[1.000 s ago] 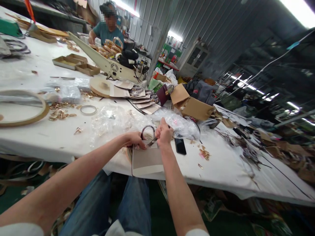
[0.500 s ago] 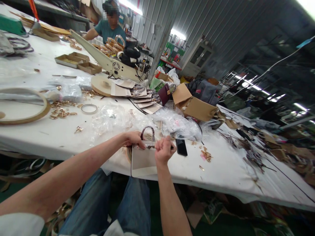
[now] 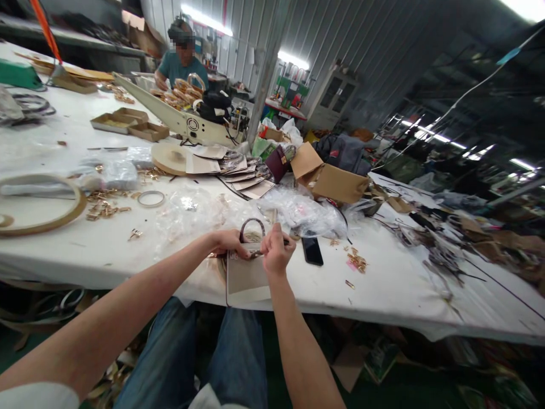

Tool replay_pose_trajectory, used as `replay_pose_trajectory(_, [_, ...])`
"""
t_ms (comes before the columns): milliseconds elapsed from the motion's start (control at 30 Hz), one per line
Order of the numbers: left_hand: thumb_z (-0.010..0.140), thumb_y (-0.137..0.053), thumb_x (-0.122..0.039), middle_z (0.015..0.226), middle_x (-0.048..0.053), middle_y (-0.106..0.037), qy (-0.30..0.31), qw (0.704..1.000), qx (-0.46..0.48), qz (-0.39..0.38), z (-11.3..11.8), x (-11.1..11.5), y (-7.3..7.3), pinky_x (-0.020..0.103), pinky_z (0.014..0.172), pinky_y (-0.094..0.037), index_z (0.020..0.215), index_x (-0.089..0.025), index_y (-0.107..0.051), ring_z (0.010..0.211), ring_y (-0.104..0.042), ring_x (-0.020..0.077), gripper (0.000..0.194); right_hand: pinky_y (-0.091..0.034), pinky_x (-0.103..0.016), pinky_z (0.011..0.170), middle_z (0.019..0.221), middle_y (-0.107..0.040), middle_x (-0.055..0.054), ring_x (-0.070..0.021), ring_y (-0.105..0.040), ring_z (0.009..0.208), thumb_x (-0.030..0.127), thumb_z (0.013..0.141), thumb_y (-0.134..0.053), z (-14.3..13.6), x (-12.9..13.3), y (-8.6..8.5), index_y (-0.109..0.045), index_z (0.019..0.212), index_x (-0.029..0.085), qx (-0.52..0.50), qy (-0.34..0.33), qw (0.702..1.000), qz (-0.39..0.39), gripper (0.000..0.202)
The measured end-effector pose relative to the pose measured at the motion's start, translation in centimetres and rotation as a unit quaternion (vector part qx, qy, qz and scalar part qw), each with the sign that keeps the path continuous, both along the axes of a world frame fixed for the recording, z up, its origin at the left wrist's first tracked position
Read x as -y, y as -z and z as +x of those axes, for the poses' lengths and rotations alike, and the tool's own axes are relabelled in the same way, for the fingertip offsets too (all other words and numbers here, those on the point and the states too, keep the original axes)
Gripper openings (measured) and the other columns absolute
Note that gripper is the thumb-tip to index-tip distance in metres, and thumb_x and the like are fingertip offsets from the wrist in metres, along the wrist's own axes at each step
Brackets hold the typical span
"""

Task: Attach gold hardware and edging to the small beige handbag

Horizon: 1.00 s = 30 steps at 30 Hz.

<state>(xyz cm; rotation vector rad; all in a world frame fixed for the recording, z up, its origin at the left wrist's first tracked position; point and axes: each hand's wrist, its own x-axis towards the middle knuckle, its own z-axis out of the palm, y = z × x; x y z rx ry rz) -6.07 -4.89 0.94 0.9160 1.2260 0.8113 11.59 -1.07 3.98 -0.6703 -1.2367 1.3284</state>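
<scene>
A small beige handbag [image 3: 247,278] with a dark looped handle [image 3: 252,225] lies at the near edge of the white table [image 3: 383,289]. My left hand [image 3: 227,242] grips the bag's top left corner. My right hand [image 3: 276,253] is closed on the bag's top edge at the right, pinching a thin tool or strap end that I cannot make out. A black phone [image 3: 313,250] lies just right of my right hand.
Crumpled clear plastic bags [image 3: 298,213], gold metal fittings [image 3: 104,207], a small ring [image 3: 151,198], a large wooden hoop [image 3: 40,199], stacked paper patterns [image 3: 242,170] and a cardboard box [image 3: 336,182] cover the table. A person in a teal shirt [image 3: 181,62] works at the far end behind a cream machine [image 3: 187,122].
My right hand dropped from above the bag's handle to its top edge, then shifted slightly left. My left hand stayed on the bag. The view drifted a little.
</scene>
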Motion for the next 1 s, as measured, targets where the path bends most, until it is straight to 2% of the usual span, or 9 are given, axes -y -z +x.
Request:
replay_pose_trajectory(167, [0.044, -0.112, -0.029, 0.081, 0.006, -0.085, 0.022, 1.000, 0.015, -0.016, -0.1, 0.0, 0.1, 0.028, 0.066, -0.063, 0.083, -0.017, -0.089, 0.070, -0.074, 0.0197, 0.047, -0.029, -0.029, 0.038, 0.047, -0.038, 0.008, -0.0106, -0.036, 0.040, 0.081, 0.101, -0.075, -2.0, -1.5, -0.1, -0.039, 0.060, 0.031, 0.030, 0.029, 0.999, -0.022, 0.075])
replay_pose_trajectory(267, [0.044, -0.109, -0.028, 0.080, 0.005, -0.084, 0.006, 1.000, 0.018, -0.011, 0.1, 0.2, 0.0, 0.028, 0.067, -0.063, 0.081, -0.018, -0.087, 0.070, -0.074, 0.0199, 0.045, -0.026, -0.029, 0.036, 0.046, -0.036, 0.009, -0.0098, -0.034, 0.038, 0.079, 0.097, -0.081, -3.0, -2.5, -0.7, -0.039, 0.059, 0.031, 0.045, 0.006, 0.998, -0.047, 0.074])
replay_pose_trajectory(400, [0.043, -0.105, -0.027, 0.073, 0.004, -0.081, -0.009, 1.000, 0.015, -0.010, 0.4, 0.1, 0.1, 0.029, 0.060, -0.060, 0.076, -0.018, -0.086, 0.065, -0.071, 0.0202, 0.040, -0.019, -0.028, 0.034, 0.045, -0.032, 0.011, -0.0082, -0.028, 0.036, 0.075, 0.089, -0.089, -2.8, -2.9, -1.7, -0.036, 0.058, 0.031, 0.015, -0.016, 0.996, -0.091, 0.075])
replay_pose_trajectory(533, [0.040, -0.105, -0.025, 0.071, 0.005, -0.080, -0.009, 1.000, 0.006, -0.019, 0.3, -0.2, 0.6, 0.030, 0.057, -0.059, 0.077, -0.018, -0.086, 0.064, -0.071, 0.0221, 0.043, -0.020, -0.027, 0.034, 0.046, -0.033, 0.011, -0.0082, -0.029, 0.036, 0.073, 0.092, -0.088, -2.6, -2.7, -2.5, -0.039, 0.057, 0.030, 0.000, -0.005, 0.998, -0.059, 0.074])
replay_pose_trajectory(633, [0.039, -0.104, -0.025, 0.073, 0.004, -0.081, -0.016, 1.000, -0.001, -0.019, 0.2, -0.3, 0.9, 0.030, 0.058, -0.059, 0.079, -0.018, -0.087, 0.065, -0.071, 0.0215, 0.044, -0.020, -0.027, 0.035, 0.047, -0.033, 0.011, -0.0082, -0.031, 0.036, 0.073, 0.093, -0.088, -3.5, -2.8, -2.9, -0.041, 0.056, 0.030, 0.017, -0.029, 0.999, -0.031, 0.073])
replay_pose_trajectory(800, [0.039, -0.102, -0.023, 0.071, 0.003, -0.079, -0.033, 0.999, -0.005, -0.009, 0.5, -0.3, 1.3, 0.028, 0.057, -0.057, 0.068, -0.020, -0.081, 0.064, -0.069, 0.0198, 0.036, -0.016, -0.027, 0.034, 0.046, -0.033, 0.011, -0.0079, -0.029, 0.036, 0.076, 0.088, -0.090, -4.9, -2.9, -2.5, -0.039, 0.056, 0.030, 0.071, -0.078, 0.993, -0.045, 0.076])
replay_pose_trajectory(1000, [0.042, -0.100, -0.023, 0.068, 0.002, -0.078, -0.030, 1.000, 0.008, -0.002, 0.6, 0.0, 1.2, 0.027, 0.056, -0.056, 0.070, -0.020, -0.082, 0.063, -0.068, 0.0192, 0.034, -0.016, -0.028, 0.035, 0.046, -0.032, 0.011, -0.0078, -0.028, 0.037, 0.075, 0.090, -0.090, -4.3, -2.8, -1.9, -0.038, 0.056, 0.030, 0.081, -0.095, 0.991, -0.036, 0.077])
